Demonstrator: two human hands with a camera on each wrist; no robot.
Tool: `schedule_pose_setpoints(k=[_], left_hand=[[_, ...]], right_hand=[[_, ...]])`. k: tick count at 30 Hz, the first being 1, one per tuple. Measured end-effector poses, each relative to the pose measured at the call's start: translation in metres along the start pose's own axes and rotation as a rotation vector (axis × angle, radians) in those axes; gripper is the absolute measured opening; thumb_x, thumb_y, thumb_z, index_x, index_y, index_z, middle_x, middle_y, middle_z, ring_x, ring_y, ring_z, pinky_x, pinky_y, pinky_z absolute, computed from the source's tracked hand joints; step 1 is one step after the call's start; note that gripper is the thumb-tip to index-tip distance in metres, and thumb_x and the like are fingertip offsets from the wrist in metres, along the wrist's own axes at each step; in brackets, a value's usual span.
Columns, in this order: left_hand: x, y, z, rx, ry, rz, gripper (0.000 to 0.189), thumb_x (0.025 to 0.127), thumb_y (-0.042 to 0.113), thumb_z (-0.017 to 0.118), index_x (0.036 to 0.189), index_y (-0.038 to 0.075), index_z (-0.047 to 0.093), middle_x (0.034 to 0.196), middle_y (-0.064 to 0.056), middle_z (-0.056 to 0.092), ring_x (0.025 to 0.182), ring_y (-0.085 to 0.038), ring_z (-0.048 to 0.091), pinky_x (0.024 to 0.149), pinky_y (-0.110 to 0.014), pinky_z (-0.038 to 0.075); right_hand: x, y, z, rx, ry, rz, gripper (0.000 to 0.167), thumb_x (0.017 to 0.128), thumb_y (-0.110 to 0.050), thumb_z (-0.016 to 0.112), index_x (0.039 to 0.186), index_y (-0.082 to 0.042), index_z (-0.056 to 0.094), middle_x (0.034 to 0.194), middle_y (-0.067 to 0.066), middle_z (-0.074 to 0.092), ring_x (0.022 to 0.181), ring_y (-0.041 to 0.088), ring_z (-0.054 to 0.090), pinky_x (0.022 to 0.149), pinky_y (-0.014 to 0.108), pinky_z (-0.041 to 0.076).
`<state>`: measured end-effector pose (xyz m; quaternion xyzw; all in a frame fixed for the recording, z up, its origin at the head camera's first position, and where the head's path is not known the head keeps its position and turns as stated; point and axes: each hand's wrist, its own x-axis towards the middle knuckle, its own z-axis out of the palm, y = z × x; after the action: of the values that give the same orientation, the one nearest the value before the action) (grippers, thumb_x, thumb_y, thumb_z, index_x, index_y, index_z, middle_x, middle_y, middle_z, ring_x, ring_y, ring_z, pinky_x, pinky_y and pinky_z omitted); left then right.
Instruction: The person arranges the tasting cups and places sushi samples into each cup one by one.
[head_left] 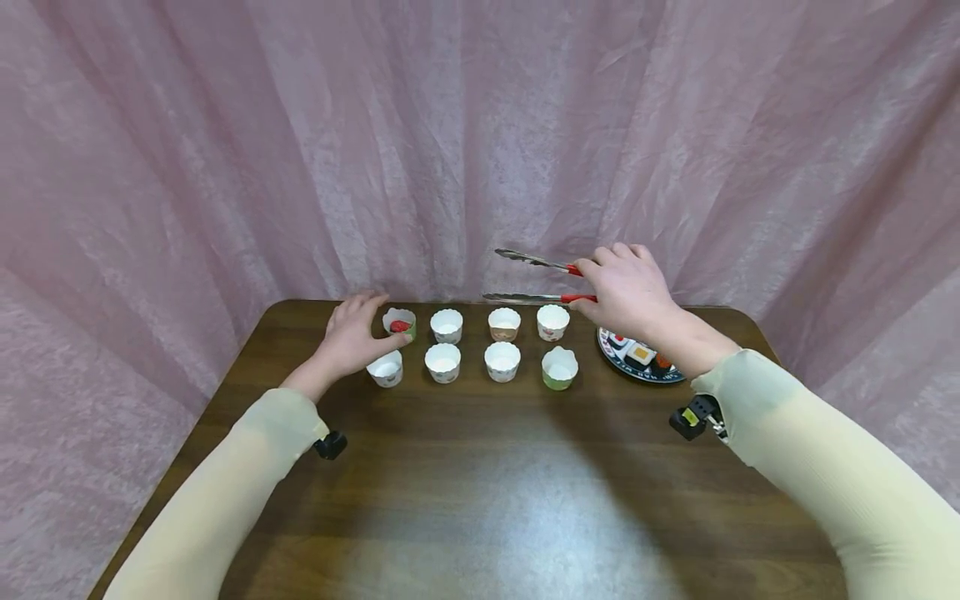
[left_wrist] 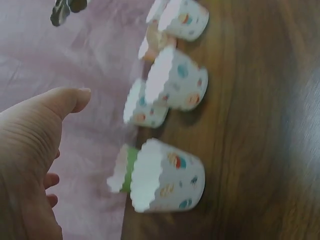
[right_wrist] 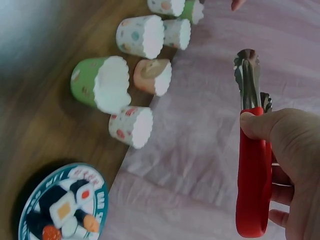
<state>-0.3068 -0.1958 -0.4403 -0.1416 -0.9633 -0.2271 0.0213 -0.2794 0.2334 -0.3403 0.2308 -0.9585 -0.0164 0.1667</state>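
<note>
My right hand (head_left: 630, 287) grips a pair of tongs (right_wrist: 253, 175) with red handles and scalloped metal tips. The tongs are raised above the back of the table, their two arms apart and nothing between them. At the back left, my left hand (head_left: 347, 337) hovers beside a green paper cup (head_left: 412, 330) with a red piece (head_left: 400, 326) inside. The left thumb (left_wrist: 75, 100) is stretched out, and that hand holds nothing. Close under it stands a white patterned cup (left_wrist: 185, 180), front left in the row.
More paper cups stand in two rows, among them an orange one (right_wrist: 145, 75) and a green one (right_wrist: 89, 82). A patterned plate (head_left: 622, 367) at the right bears several sushi-like pieces (right_wrist: 63, 210). A pink curtain (head_left: 480, 150) hangs behind the table (head_left: 465, 483).
</note>
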Motion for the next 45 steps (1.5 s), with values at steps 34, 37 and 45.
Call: schedule_pose_setpoints(k=[34,37,45], left_hand=[[-0.040,0.065,0.036,-0.041,0.000,0.204,0.081,0.089,0.052,0.074,0.152,0.010,0.046,0.162,-0.014,0.033,0.151,-0.036,0.021,0.120,-0.062,0.011],[-0.039,0.065,0.039,-0.049,-0.004,0.188,0.079,0.090,0.052,0.073,0.153,0.012,0.046,0.162,-0.014,0.032,0.152,-0.037,0.019,0.119,-0.063,0.012],[-0.029,0.063,0.047,-0.042,0.002,0.163,0.079,0.090,0.052,0.071,0.153,0.010,0.046,0.163,-0.019,0.031,0.151,-0.042,0.020,0.118,-0.065,0.014]], right_hand=[[-0.072,0.108,0.003,-0.271,-0.068,0.013,0.045,0.081,-0.019,0.087,0.120,-0.006,0.069,0.102,0.015,0.063,0.103,0.043,0.054,0.102,0.065,0.034],[-0.073,0.113,0.005,-0.284,-0.097,0.025,0.035,0.088,-0.008,0.077,0.122,-0.006,0.070,0.106,0.015,0.063,0.106,0.044,0.053,0.104,0.067,0.031],[-0.071,0.124,0.009,-0.305,-0.111,0.014,0.026,0.092,0.004,0.062,0.112,-0.007,0.074,0.105,0.015,0.062,0.106,0.045,0.053,0.105,0.069,0.030]])
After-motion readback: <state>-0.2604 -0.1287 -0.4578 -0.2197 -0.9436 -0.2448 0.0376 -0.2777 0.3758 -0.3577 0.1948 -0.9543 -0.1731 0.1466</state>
